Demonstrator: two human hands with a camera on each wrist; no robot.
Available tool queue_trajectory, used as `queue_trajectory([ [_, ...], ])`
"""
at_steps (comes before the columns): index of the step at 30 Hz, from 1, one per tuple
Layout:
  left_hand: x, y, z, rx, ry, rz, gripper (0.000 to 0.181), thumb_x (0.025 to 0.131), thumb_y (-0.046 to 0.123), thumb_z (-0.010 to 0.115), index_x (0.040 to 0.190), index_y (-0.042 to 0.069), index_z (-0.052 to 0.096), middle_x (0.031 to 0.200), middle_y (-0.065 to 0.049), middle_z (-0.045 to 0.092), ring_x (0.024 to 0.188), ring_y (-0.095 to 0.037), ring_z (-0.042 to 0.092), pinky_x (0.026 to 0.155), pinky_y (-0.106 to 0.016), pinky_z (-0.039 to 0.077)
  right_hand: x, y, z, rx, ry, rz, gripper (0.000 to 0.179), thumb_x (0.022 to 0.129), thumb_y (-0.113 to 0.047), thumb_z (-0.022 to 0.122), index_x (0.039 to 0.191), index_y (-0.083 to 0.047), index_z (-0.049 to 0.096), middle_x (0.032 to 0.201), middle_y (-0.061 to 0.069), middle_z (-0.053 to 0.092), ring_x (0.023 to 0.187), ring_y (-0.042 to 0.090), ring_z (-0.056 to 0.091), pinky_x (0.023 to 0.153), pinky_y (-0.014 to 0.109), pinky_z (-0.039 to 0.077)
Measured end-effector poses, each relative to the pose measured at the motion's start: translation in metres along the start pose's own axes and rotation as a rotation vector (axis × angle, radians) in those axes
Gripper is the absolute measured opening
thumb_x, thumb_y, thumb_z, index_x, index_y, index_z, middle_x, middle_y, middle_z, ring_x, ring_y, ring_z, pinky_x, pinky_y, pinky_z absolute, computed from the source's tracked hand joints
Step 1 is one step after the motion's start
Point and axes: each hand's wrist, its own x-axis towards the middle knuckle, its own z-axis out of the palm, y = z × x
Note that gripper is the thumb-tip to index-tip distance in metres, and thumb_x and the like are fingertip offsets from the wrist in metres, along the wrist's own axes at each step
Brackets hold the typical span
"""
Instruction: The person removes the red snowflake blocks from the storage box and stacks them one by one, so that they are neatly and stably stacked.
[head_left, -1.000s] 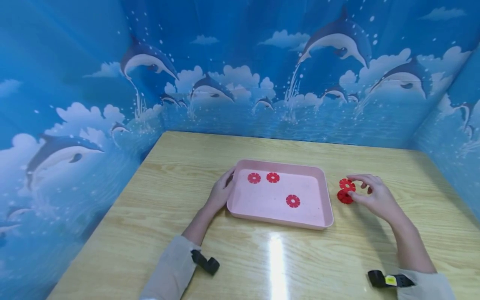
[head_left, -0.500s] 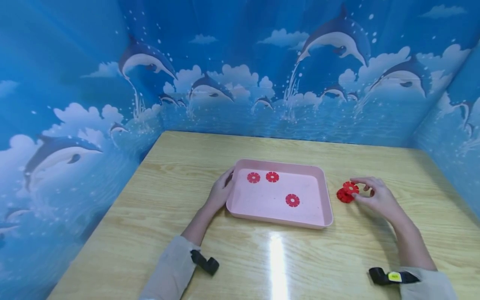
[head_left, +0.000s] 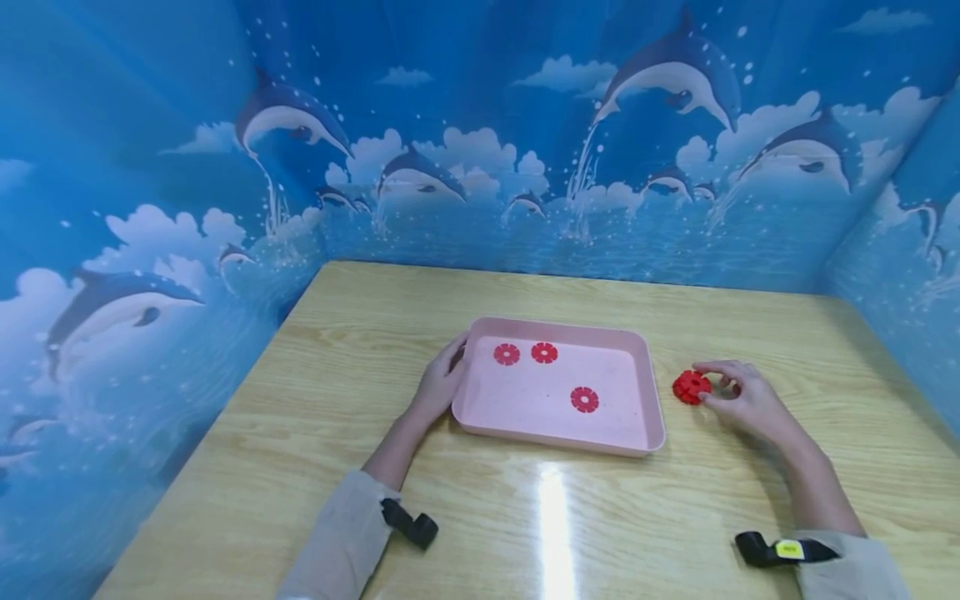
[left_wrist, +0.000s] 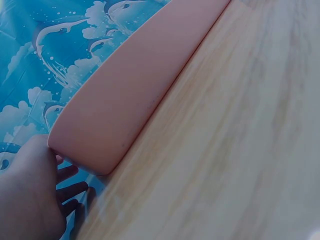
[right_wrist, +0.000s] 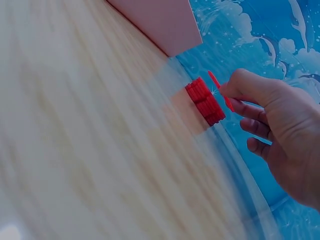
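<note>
My right hand [head_left: 750,400] pinches a red notched disc [right_wrist: 221,91] between thumb and fingers, seen edge-on in the right wrist view. It is just over a pile of red discs [right_wrist: 206,102] on the table, with a small gap between. In the head view the held disc and the pile [head_left: 688,388] overlap. A shallow pink tray [head_left: 551,446] lies left of them. Three flat red discs [head_left: 584,400] are in it, two near its back left. My left hand [head_left: 438,385] rests against the tray's left side, its fingers loosely extended in the left wrist view.
The wood-grain table [head_left: 420,508] reaches back to a blue dolphin-print curtain [head_left: 450,208], which also stands along the left and right sides. A black wrist camera [head_left: 411,525] is strapped over the left sleeve, another over the right one. A strip of light reflects in front.
The right hand has lowered slightly, and the pinched red disc has shifted and tilted over the pile. Left hand, tray and the discs in it stay in place.
</note>
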Motion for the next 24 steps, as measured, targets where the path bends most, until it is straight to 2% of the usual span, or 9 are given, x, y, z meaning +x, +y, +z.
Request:
queue_trajectory([
  [3, -0.0003, 0.0002, 0.0001, -0.001, 0.0, 0.0, 0.044, 0.095, 0.007, 0.046, 0.139, 0.009, 0.04, 0.137, -0.012, 0.043, 0.124, -0.025, 0.04, 0.104, -0.036, 0.031, -0.0001, -0.0007, 0.0006, 0.0, -0.004, 0.003, 0.043, 0.079, -0.003, 0.067, 0.12, 0.001, 0.056, 0.097, 0.01, 0.052, 0.078, 0.018, 0.036, 0.057, 0.024, 0.035],
  [18, 0.0004, -0.0005, 0.0, -0.004, 0.003, 0.017, 0.045, 0.094, 0.006, 0.046, 0.138, 0.007, 0.04, 0.137, -0.013, 0.043, 0.124, -0.026, 0.039, 0.104, -0.037, 0.031, -0.0019, -0.0001, 0.0014, -0.003, -0.012, -0.021, 0.044, 0.079, -0.004, 0.069, 0.121, 0.002, 0.056, 0.109, 0.015, 0.051, 0.081, 0.019, 0.037, 0.058, 0.021, 0.033],
  [24, -0.0017, -0.002, -0.0004, -0.006, 0.009, 0.077, 0.044, 0.094, 0.007, 0.046, 0.137, 0.007, 0.042, 0.135, -0.016, 0.044, 0.123, -0.03, 0.04, 0.104, -0.041, 0.031, -0.002, 0.0005, 0.0018, -0.002, -0.019, -0.015, 0.043, 0.08, -0.005, 0.069, 0.121, 0.002, 0.056, 0.105, 0.014, 0.051, 0.081, 0.02, 0.036, 0.058, 0.022, 0.033],
])
